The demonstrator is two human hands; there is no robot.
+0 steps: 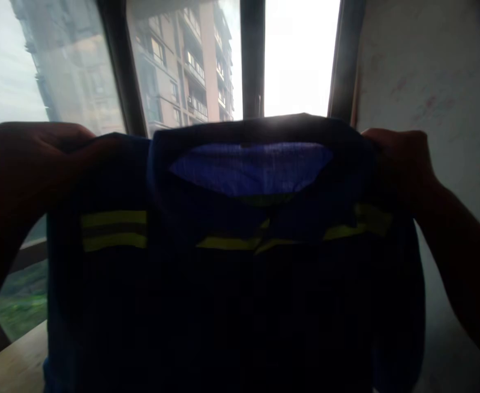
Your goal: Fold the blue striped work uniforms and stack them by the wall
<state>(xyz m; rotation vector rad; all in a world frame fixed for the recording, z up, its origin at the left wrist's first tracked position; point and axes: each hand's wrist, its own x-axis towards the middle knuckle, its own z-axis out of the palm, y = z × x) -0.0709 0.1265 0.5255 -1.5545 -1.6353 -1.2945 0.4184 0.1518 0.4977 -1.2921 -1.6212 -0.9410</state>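
Observation:
A dark blue collared garment (232,305) with yellow-green stripes hangs spread out across the middle of the head view. Its collar is at the top, and a brighter blue inside shows through the neck opening. At the left, my left hand (31,164) is closed on one shoulder of it. My right hand (403,161) grips the opposite shoulder near the collar. Both hands are dark against the light, and their fingertips are partly hidden in the cloth. The lower part of the garment runs out of the frame.
Behind the garment stands a window with dark frames (252,60), and a tall building (183,65) shows outside. A pale wall (432,71) rises at the right. A light-coloured surface (19,360) is at the lower left, with greenery beyond the glass.

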